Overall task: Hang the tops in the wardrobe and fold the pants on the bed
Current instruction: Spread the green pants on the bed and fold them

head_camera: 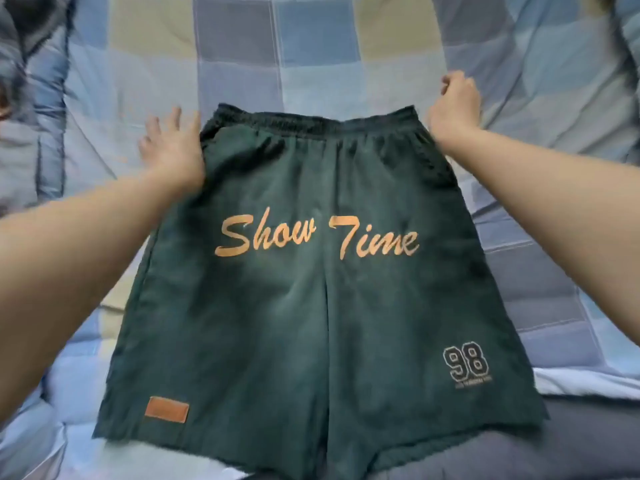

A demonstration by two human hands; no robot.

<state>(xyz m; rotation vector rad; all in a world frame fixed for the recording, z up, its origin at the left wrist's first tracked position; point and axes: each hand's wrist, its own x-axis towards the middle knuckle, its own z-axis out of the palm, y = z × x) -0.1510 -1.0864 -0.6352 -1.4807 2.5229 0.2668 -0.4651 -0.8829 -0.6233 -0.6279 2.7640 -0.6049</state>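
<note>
Green shorts lay flat mid-frame on the bed. Left hand spread wide; right hand's grip curled, contents unclear. Careless folding could bunch the waistband.

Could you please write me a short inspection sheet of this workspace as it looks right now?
Surface: bed with a blue and beige checked quilt, rumpled at the sides.
Job's things: dark green shorts spread flat, waistband away from the person, "Show Time" print facing up; not yet folded.
Clutter: puffy blue-grey bedding bunched at the left.
Grippers: left hand open, fingers spread beside the waistband; right hand curled at the other waistband corner, grip unclear.
Cables: nothing seen.
Surroundings: nothing seen beyond the bed.
</note>
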